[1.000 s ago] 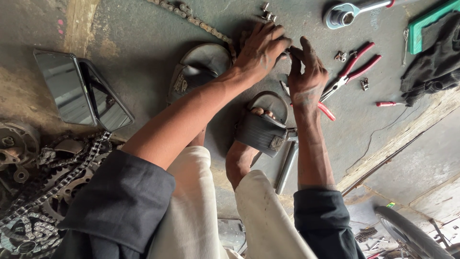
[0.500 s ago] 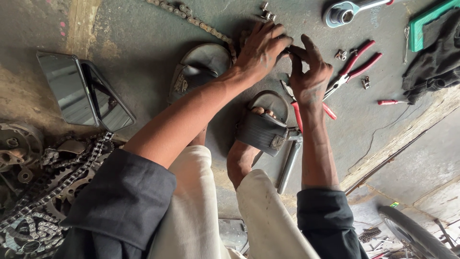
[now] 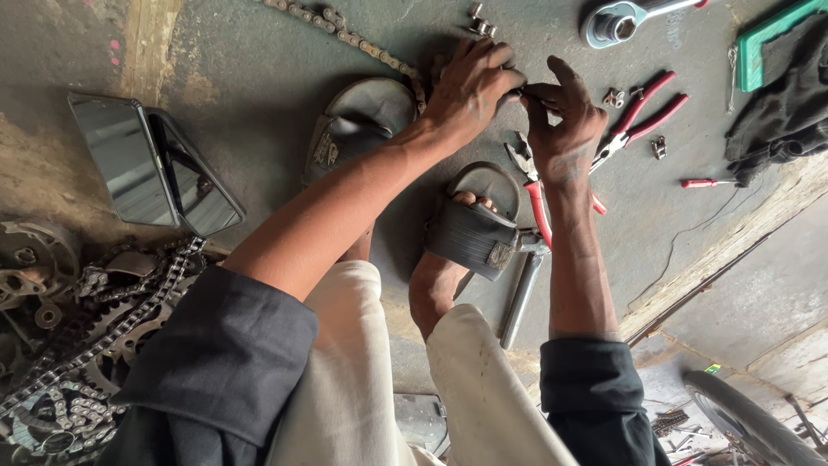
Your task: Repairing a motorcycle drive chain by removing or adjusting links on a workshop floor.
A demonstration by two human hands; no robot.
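Gripping the chain (image 3: 362, 45) end at 12 o'clock, both hands pinch it together on the floor (image 3: 233, 78): left hand (image 3: 470, 86), right hand (image 3: 565, 129). Pliers (image 3: 642, 116) at 2 o'clock.

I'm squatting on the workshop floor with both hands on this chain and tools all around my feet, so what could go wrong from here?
1. Left hand and right hand pinch the chain close together; a slip could nip a finger.
2. Red-handled pliers lie beside the sandalled foot; shifting weight might land on them.
3. Small loose metal parts near the right hand could easily scatter.
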